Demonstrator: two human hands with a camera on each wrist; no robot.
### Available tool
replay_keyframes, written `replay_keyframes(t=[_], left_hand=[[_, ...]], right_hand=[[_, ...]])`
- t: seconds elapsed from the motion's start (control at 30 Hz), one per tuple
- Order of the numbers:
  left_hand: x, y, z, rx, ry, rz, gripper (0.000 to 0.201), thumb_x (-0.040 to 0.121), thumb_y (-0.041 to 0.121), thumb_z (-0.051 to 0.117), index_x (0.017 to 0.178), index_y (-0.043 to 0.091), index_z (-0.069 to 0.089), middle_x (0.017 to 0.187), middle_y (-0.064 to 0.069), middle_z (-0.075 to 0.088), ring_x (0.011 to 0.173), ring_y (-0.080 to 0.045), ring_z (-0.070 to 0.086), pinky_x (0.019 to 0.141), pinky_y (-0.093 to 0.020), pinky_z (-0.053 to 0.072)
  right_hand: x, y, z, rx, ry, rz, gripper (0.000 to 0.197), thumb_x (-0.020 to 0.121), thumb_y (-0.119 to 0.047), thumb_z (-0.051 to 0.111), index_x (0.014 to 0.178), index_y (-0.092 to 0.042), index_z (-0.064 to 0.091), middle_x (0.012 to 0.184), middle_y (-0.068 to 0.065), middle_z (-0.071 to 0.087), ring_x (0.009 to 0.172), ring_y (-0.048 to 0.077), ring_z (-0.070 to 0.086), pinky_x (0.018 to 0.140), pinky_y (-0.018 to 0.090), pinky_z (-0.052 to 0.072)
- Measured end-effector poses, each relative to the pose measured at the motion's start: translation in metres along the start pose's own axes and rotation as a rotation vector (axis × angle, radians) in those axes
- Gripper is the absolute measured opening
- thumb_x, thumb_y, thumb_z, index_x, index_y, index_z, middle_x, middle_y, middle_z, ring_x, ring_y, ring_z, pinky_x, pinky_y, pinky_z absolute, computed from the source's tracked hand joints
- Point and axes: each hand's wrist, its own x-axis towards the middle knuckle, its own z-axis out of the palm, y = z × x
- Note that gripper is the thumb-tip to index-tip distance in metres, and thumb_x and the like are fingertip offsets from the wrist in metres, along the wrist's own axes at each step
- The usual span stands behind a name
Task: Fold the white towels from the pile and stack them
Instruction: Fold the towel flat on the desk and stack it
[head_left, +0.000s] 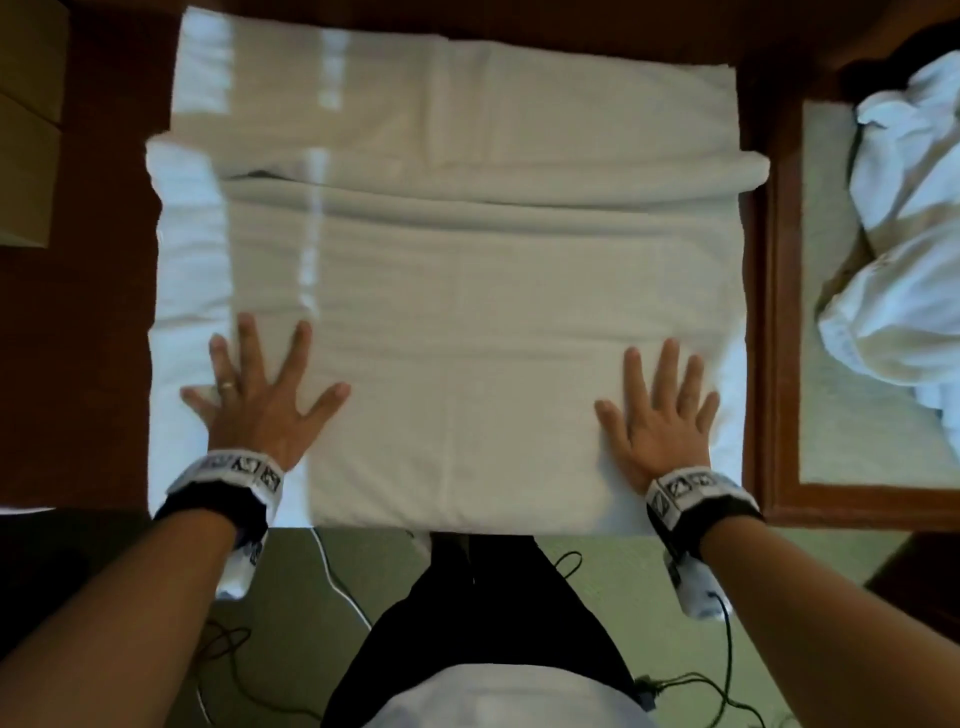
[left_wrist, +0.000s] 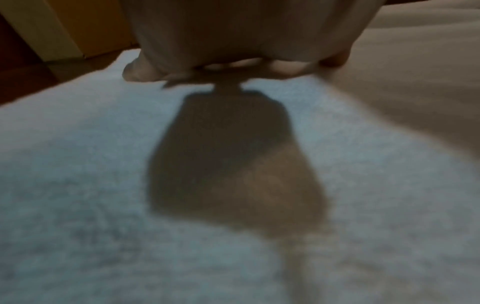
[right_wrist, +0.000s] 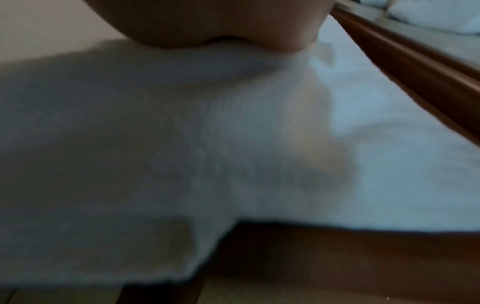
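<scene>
We look down on a dark wooden bench (head_left: 104, 312) that carries a broad white towel (head_left: 467, 322), partly folded, with its long axis running left to right across our view. Its near edge lies along the bench's near edge, directly in front of the body, and at the far side a rolled fold (head_left: 519, 176) crosses the full width. Beyond that fold a second layer of white cloth (head_left: 519, 88) lies flat toward the back of the bench.

To the right, past a raised wooden rim (head_left: 779, 312), the pile (head_left: 909, 234) of crumpled white towels waits on a separate surface, well apart from the right hand. Cardboard boxes (head_left: 26, 130) stand at the far left.

Both hands rest on the towel's near portion. The left hand (head_left: 260, 400) lies flat with its fingers spread, near the left edge; the left wrist view shows it (left_wrist: 233, 30) pressed on the cloth. The right hand (head_left: 660, 410) lies flat with straight fingers near the right edge; the right wrist view shows its heel (right_wrist: 221, 24) on the cloth, just inside the towel's corner. Neither hand grips anything.

We judge the step to be smoothing before the next fold. Each hand is equally near its own end, so a fold across the long axis is open to either. The free room lies mainly away from the body; the rim bounds the right side closely.
</scene>
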Motion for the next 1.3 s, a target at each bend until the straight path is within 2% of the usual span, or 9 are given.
replay_keyframes(t=[0.2, 0.33, 0.5, 0.67, 0.77, 1.07, 1.13, 1.23, 1.3], left_hand=[[0.042, 0.013, -0.038, -0.035, 0.046, 0.057, 0.084, 0.081, 0.087, 0.029, 0.149, 0.058, -0.011, 0.164, 0.005, -0.026, 0.152, -0.029, -0.017, 0.115, -0.071, 0.001], [-0.010, -0.006, -0.005, -0.027, 0.153, 0.130, 0.084, 0.087, 0.082, 0.020, 0.156, 0.044, -0.008, 0.166, 0.004, -0.021, 0.154, -0.027, -0.011, 0.118, -0.067, 0.002], [-0.064, -0.055, 0.065, 0.086, 0.064, 0.113, 0.089, 0.077, 0.088, -0.008, 0.153, 0.043, -0.019, 0.159, 0.006, -0.038, 0.151, -0.029, -0.021, 0.114, -0.070, 0.000], [-0.056, -0.036, 0.064, 0.077, 0.153, 0.165, 0.089, 0.080, 0.085, 0.003, 0.157, 0.041, -0.008, 0.165, 0.002, -0.023, 0.152, -0.030, -0.017, 0.115, -0.067, -0.004], [-0.057, -0.021, 0.069, 0.071, 0.166, 0.176, 0.081, 0.088, 0.081, 0.012, 0.157, 0.042, -0.005, 0.166, 0.001, -0.018, 0.153, -0.033, -0.012, 0.114, -0.070, 0.000], [-0.050, -0.021, 0.079, 0.069, 0.186, 0.158, 0.085, 0.085, 0.084, 0.015, 0.157, 0.043, -0.005, 0.166, 0.001, -0.020, 0.152, -0.033, -0.012, 0.114, -0.070, -0.001], [-0.051, -0.022, 0.080, 0.069, 0.194, 0.153, 0.085, 0.085, 0.081, 0.020, 0.157, 0.043, -0.004, 0.166, 0.002, -0.019, 0.153, -0.032, -0.011, 0.114, -0.070, 0.000], [-0.052, -0.021, 0.080, 0.078, 0.199, 0.139, 0.085, 0.085, 0.081, 0.021, 0.156, 0.043, -0.004, 0.166, 0.003, -0.020, 0.152, -0.031, -0.012, 0.114, -0.069, 0.000], [-0.053, -0.019, 0.078, 0.071, 0.179, 0.131, 0.085, 0.084, 0.082, 0.020, 0.156, 0.044, -0.006, 0.165, 0.003, -0.022, 0.152, -0.030, -0.014, 0.115, -0.068, -0.001]], right_hand=[[0.049, -0.019, -0.038, 0.053, 0.083, -0.024, 0.072, 0.097, -0.065, 0.025, 0.156, -0.036, -0.004, 0.162, 0.003, -0.026, 0.148, 0.036, -0.021, 0.119, 0.061, -0.004], [-0.002, -0.012, -0.013, 0.068, 0.144, -0.001, 0.073, 0.096, -0.068, 0.020, 0.156, -0.035, -0.005, 0.162, 0.004, -0.025, 0.149, 0.031, -0.020, 0.120, 0.059, -0.002], [-0.063, 0.015, 0.033, 0.062, 0.029, 0.037, 0.073, 0.093, -0.074, 0.015, 0.151, -0.044, -0.019, 0.158, 0.000, -0.036, 0.146, 0.034, -0.026, 0.119, 0.059, -0.002], [-0.062, 0.020, 0.020, 0.390, 0.333, 0.117, 0.057, 0.103, -0.043, 0.040, 0.152, -0.017, 0.031, 0.163, 0.010, 0.016, 0.149, 0.030, 0.017, 0.120, 0.041, 0.018], [-0.070, 0.038, 0.023, 0.394, 0.502, 0.358, 0.040, 0.099, -0.022, 0.048, 0.136, -0.007, 0.050, 0.142, 0.019, 0.043, 0.125, 0.042, 0.042, 0.104, 0.048, 0.036], [-0.072, 0.058, 0.006, 0.603, 0.250, 0.741, 0.034, 0.094, -0.033, 0.057, 0.107, -0.004, 0.067, 0.113, 0.020, 0.065, 0.103, 0.039, 0.060, 0.083, 0.039, 0.046], [-0.077, 0.044, -0.014, 0.630, 0.436, 0.655, 0.026, 0.094, -0.034, 0.056, 0.100, -0.010, 0.065, 0.108, 0.012, 0.064, 0.097, 0.033, 0.058, 0.081, 0.035, 0.043], [-0.082, -0.007, -0.043, 0.699, 0.754, 0.273, 0.017, 0.095, -0.030, 0.057, 0.085, -0.017, 0.054, 0.089, 0.001, 0.057, 0.077, 0.019, 0.050, 0.069, 0.025, 0.034], [-0.080, -0.047, -0.046, 0.711, 0.724, -0.040, 0.016, 0.096, -0.028, 0.060, 0.084, -0.018, 0.055, 0.084, -0.002, 0.056, 0.072, 0.015, 0.050, 0.063, 0.023, 0.036]])
